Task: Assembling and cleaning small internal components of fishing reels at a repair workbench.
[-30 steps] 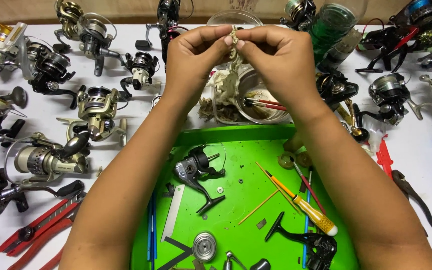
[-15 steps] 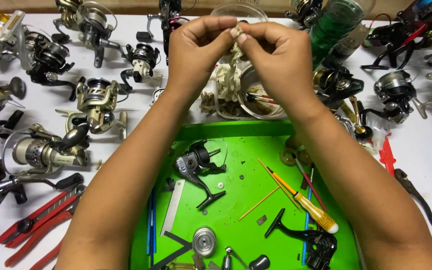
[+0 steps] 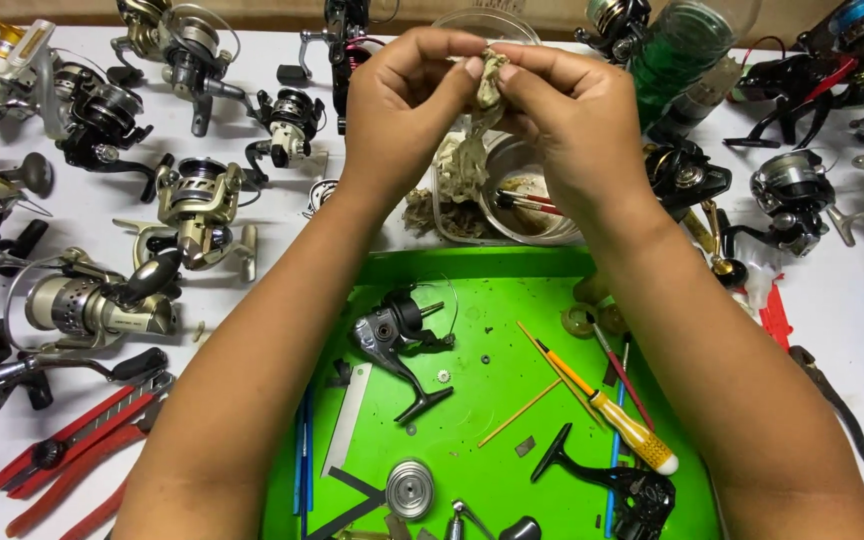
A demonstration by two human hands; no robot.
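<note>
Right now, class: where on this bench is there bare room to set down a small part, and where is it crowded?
Bare green shows on the tray between the stripped reel body and the yellow-handled screwdriver. A white strip of table lies free beside the brown pliers. The reels at left crowd that side.

Two hands (image 3: 407,110) (image 3: 572,125), one rag (image 3: 482,85), one green tray (image 3: 512,270), one yellow-handled screwdriver (image 3: 612,415). Roughly a dozen whole reels (image 3: 197,205) on the table (image 3: 272,270), exact count unclear. One red pliers (image 3: 72,440).
</note>
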